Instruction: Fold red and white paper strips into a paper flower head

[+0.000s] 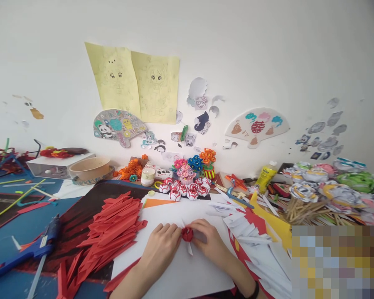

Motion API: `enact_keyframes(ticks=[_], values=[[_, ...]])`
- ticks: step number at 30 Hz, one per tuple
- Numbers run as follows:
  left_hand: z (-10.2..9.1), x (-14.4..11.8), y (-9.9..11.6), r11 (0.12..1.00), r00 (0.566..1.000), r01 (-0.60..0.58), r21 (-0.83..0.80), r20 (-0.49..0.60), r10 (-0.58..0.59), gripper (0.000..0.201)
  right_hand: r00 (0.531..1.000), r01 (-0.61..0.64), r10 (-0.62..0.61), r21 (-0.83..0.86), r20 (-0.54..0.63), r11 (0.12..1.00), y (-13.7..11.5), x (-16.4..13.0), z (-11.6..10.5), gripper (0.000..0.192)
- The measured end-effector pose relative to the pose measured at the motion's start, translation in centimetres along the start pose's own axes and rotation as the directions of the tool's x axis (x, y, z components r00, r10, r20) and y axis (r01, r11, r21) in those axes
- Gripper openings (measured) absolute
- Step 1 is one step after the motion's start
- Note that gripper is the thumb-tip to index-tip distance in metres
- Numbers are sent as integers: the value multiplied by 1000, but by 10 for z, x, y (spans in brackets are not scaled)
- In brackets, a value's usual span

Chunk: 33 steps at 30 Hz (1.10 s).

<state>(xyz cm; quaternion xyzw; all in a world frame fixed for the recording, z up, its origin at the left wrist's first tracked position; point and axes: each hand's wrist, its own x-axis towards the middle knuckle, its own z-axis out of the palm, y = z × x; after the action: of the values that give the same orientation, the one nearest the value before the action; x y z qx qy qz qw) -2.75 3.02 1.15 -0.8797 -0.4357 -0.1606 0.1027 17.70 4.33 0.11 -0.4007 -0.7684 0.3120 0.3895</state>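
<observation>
Red strips (112, 226) left, white sheet (174, 270) bare

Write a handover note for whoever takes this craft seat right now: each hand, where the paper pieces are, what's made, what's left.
Left hand and right hand: both pinch one small red paper flower with white strips sticking out, held over the white sheet.
Supplies: pile of folded red paper pieces to the left; folded white paper pieces to the right; blue glue gun at far left.
Done: a cluster of finished red-and-white flowers sits beyond the sheet.
Left: the flower in hand looks unfinished; many red and white pieces remain unused.
</observation>
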Motion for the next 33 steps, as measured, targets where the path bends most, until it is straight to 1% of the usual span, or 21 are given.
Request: enact_keyframes(ticks=[5,9,11,16,20,24,29,33], values=[[-8,1,0,996,993,-34,81,116,25,13,999,-40,41,24,-31,999,3,3,-2,43],[-14,1,1,993,980,-39,112,198,16,18,999,-39,40,23,-27,999,-1,4,-4,32],[-16,2,2,992,972,-52,112,234,24,19,999,-28,28,28,-22,999,-3,4,-4,29],[-19,2,3,994,960,-67,91,278,40,15,1000,-10,11,39,-26,999,-2,4,-2,24],[-19,2,3,994,954,-82,74,293,57,13,999,16,-16,22,-33,1000,0,4,-1,24],[-15,1,0,994,960,-86,69,272,64,10,999,21,-19,32,-43,999,3,3,0,27],[-13,0,-2,992,969,-99,72,236,80,11,998,15,-12,42,-69,999,2,2,0,17],[-13,-1,-1,991,974,-106,82,209,86,11,998,31,-28,32,-63,999,-2,3,0,13]])
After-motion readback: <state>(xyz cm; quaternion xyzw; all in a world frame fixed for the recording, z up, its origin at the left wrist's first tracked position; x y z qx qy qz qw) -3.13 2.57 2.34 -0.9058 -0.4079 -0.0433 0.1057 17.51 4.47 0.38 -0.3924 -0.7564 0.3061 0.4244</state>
